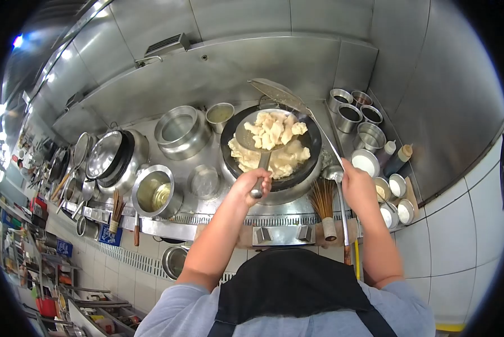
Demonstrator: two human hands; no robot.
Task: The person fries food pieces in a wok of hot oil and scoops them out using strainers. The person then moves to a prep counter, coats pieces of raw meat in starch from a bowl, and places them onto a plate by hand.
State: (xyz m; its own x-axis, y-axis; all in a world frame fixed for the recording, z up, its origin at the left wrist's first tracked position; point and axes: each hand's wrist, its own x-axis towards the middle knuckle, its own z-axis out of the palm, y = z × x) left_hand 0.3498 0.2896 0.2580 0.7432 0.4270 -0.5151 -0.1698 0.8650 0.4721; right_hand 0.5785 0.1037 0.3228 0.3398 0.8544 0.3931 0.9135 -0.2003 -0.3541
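Note:
My left hand (251,185) is closed around the short handle of a round skimmer (242,135), heaped with pale chunks of food (273,128). The skimmer sits over a black wok (313,163), where more pale pieces (280,160) lie. My right hand (357,184) grips the long thin handle of a mesh strainer (277,92). The strainer's head is tilted above the far rim of the wok. Just left of my right hand lies a ladle (334,173), its long handle running toward me. A bamboo brush (322,199) stands between the wok and that handle.
Metal pots of dark liquid (349,115), squeeze bottles (398,158) and bowls of white seasoning (365,163) crowd the right side. To the left are a steel pot (161,191), a large round pot (179,132) and a lidded wok (104,154). Burner knobs (261,234) line the front edge.

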